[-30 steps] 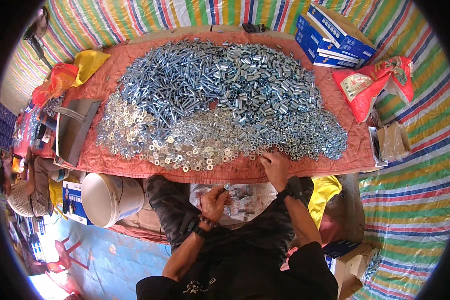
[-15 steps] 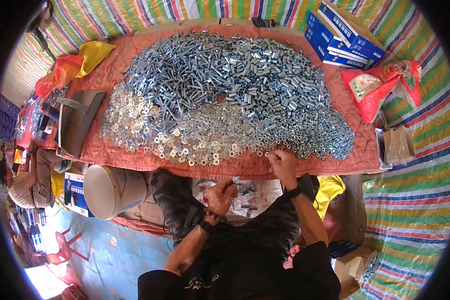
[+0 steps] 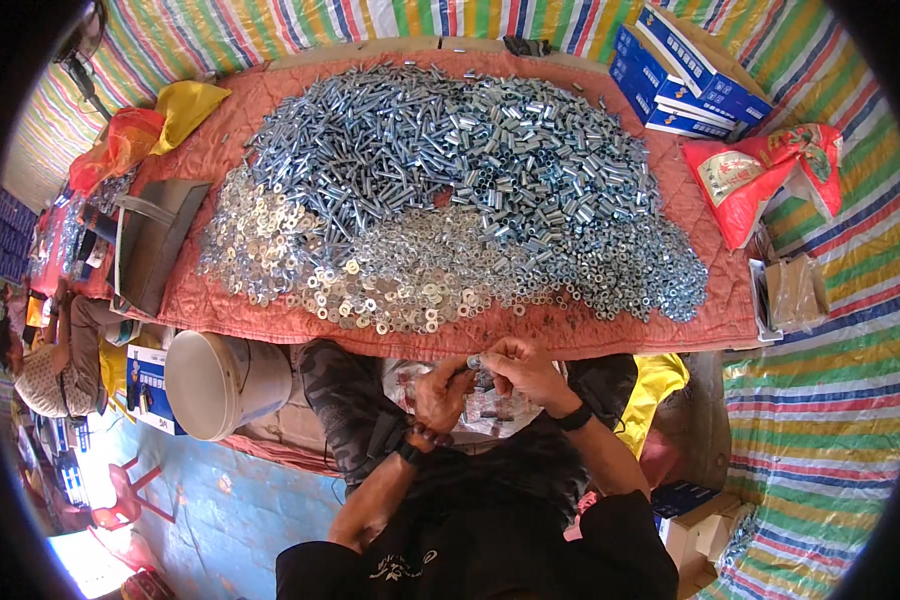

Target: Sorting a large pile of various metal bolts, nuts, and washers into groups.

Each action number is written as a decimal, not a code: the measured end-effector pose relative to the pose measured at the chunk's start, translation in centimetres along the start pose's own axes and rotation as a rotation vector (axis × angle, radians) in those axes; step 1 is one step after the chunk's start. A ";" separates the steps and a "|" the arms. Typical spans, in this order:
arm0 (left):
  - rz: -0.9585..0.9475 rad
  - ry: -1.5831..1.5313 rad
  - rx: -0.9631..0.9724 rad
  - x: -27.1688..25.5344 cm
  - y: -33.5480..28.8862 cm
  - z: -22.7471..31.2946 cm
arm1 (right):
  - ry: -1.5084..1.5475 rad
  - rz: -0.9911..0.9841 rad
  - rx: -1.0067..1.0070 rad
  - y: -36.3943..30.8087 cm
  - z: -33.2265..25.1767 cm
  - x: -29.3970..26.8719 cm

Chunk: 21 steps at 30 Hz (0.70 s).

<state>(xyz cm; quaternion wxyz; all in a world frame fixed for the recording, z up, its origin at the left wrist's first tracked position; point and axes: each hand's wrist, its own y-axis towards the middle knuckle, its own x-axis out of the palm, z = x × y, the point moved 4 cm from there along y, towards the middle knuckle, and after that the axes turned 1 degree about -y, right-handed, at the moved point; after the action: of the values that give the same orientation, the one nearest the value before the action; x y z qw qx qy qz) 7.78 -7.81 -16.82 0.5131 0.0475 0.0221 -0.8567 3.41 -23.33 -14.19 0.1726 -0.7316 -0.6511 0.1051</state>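
My left hand point(image 3: 440, 396) is closed round a small metal bolt point(image 3: 474, 361), whose round silvery end shows above the fingers. Right beside it, my right hand point(image 3: 525, 371) pinches at that end; whatever lies between its fingertips is too small to make out. Both hands are just off the table's near edge, above my lap. Beyond them on the red quilted cloth point(image 3: 713, 300) lie heaps of hardware: metal studs point(image 3: 360, 145), short tube sleeves point(image 3: 545, 140), nuts point(image 3: 650, 270), flat washers point(image 3: 370, 303) and smaller rings point(image 3: 425, 243).
A metal scoop-like pan point(image 3: 160, 250) stands on the table's left end. Blue boxes point(image 3: 685, 75) and a red bag point(image 3: 735, 190) lie at the right. Left of my legs is a white bucket point(image 3: 200, 385). Another person point(image 3: 55, 370) sits far left.
My right hand has drawn back from the near edge of the small rings and nuts and come down left to meet the bolt. My left hand has stayed almost still.
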 end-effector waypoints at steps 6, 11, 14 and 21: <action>0.008 -0.188 -0.119 0.1 -0.4 -2.5 | -0.362 0.470 -0.241 0.7 3.5 -6.8; -0.021 -0.210 -0.083 -0.5 -0.5 -1.7 | -0.725 0.829 -0.367 -0.3 3.6 -14.4; -0.027 -0.152 -0.104 -0.2 -0.3 -0.9 | -0.849 0.870 -0.418 -0.3 2.5 -15.7; -0.043 -0.099 -0.136 0.0 -0.4 -0.8 | -1.213 0.808 -0.298 1.6 0.1 -13.7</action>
<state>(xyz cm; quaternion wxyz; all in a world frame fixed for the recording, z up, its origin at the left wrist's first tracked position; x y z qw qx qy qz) 7.45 -7.60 -17.64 0.4970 -0.0305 0.0558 -0.8654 3.06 -37.00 -15.90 -0.3704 -0.7431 -0.3197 0.4564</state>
